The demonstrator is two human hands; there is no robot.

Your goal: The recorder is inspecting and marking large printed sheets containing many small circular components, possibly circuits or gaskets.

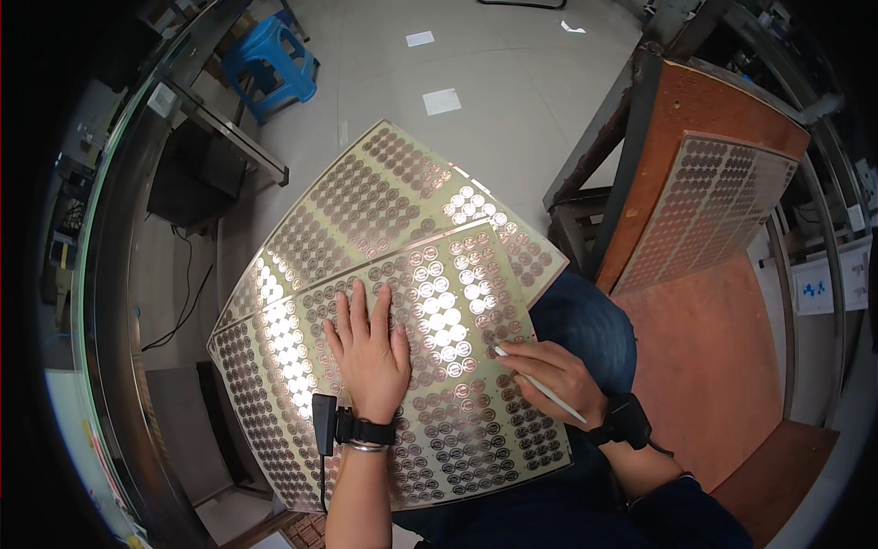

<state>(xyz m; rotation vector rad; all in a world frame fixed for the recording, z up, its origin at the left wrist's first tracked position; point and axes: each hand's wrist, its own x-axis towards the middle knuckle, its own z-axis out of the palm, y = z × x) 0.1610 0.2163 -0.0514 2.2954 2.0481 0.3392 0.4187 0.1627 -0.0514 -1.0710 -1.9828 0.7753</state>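
A pale yellow-green sheet [514,297] lies tilted across my lap, covered with rows of round metallic discs, several of which glare brightly. Beneath it, a second sheet of the same kind [402,220] sticks out toward the far side. My left hand [370,361] rests flat on the upper sheet, its fingers spread over the discs and nothing in its grasp. Near the sheet's right edge, my right hand [558,373] pinches a thin white pen-like tool [555,397]. The tool's upper-left end is at the sheet by my fingertips; whether it touches a disc I cannot tell.
To my right, another disc-covered sheet [709,206] leans on an orange-brown board [672,119] of a chair-like frame. A blue plastic stool [272,66] stands far left on the grey floor [366,55]. Along the left runs a glass-edged table [108,229], with a black box [194,174] under its far part.
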